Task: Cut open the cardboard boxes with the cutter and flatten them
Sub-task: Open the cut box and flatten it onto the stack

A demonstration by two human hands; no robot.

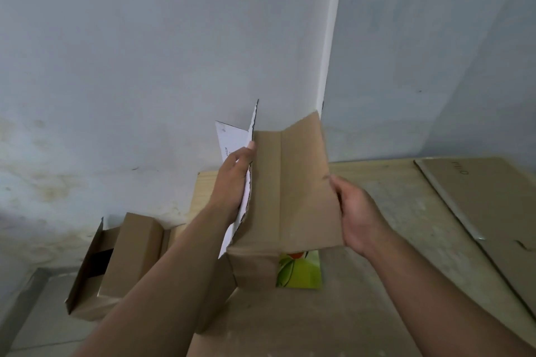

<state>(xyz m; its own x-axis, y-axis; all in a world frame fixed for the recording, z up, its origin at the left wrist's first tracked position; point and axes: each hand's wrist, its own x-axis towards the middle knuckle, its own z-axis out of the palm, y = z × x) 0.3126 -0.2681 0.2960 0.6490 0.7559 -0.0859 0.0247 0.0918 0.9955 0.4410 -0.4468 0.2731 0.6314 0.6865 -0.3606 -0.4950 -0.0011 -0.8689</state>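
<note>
Fingers of our right hand [358,211] pinch the right edge of the cardboard box [290,182], held upright above the table [406,197]. Fingers of our left hand [232,182] lie straight along its torn edge; its thumb is hidden, so we cannot tell the grip. The box looks light and stiff, floppy at creases: we hold panel edges.
</note>
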